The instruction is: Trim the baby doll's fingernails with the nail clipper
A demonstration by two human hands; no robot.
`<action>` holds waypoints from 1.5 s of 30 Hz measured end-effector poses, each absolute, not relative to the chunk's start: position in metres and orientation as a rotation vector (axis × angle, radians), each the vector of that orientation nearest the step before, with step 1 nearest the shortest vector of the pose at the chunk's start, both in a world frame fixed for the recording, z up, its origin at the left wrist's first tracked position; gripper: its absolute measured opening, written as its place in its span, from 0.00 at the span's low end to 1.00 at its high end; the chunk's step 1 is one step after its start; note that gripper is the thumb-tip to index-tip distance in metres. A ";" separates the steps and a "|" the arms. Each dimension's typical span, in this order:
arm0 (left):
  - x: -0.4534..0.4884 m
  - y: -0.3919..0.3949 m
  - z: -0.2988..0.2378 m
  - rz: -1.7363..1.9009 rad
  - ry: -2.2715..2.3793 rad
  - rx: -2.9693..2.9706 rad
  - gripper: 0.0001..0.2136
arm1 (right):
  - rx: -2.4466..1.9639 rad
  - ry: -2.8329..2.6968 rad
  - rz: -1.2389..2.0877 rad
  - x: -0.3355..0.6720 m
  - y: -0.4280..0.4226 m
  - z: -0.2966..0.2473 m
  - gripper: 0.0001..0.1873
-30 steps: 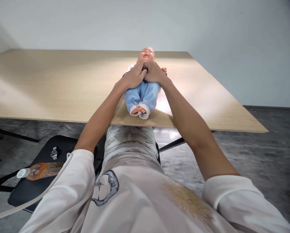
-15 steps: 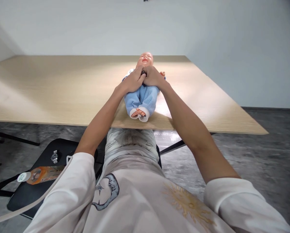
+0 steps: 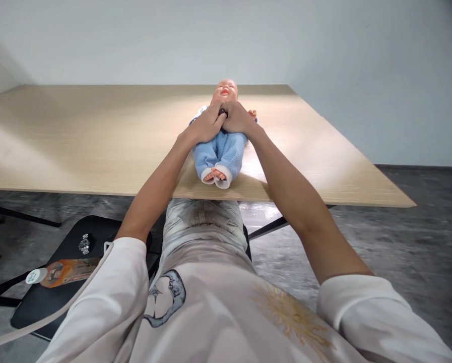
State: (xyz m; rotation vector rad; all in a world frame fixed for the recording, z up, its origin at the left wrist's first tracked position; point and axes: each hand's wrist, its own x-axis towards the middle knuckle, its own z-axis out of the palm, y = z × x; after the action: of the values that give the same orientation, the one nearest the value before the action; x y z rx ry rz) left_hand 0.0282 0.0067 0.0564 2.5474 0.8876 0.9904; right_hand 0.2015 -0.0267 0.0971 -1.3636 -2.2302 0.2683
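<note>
A baby doll [image 3: 223,151] in light blue fleece clothes lies on its back on the wooden table [image 3: 97,136], bare feet toward me, head toward the wall. My left hand [image 3: 203,125] and my right hand [image 3: 238,119] rest side by side on the doll's chest, fingers curled and pinched together over a small dark thing between them that I cannot make out. Both hands hide the doll's chest. One small doll hand shows to the right of my right hand.
A black chair [image 3: 70,272] stands at my lower left, with a wristwatch [image 3: 84,244] and an orange-labelled packet [image 3: 61,269] on its seat. A pale cord runs across it to my shoulder. Grey floor and a white wall surround the table.
My hands stay pinched on the doll's chest. The view has dropped slightly since a second ago, then held nearly still.
</note>
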 end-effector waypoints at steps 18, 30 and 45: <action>0.029 0.007 0.057 0.881 0.848 2.460 0.23 | -1.344 -2.245 0.282 0.202 -0.030 0.098 0.19; 0.030 0.002 0.063 0.822 0.820 2.416 0.28 | -1.296 -2.214 0.319 0.207 -0.020 0.092 0.17; 0.027 0.014 0.058 0.908 0.832 2.463 0.22 | -1.322 -2.237 0.325 0.202 -0.034 0.102 0.14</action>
State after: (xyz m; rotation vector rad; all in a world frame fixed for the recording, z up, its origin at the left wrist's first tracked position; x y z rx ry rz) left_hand 0.0267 0.0135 0.0579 2.4628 0.8323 0.9083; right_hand 0.2018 -0.0343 0.1017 -1.3221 -2.2371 0.3251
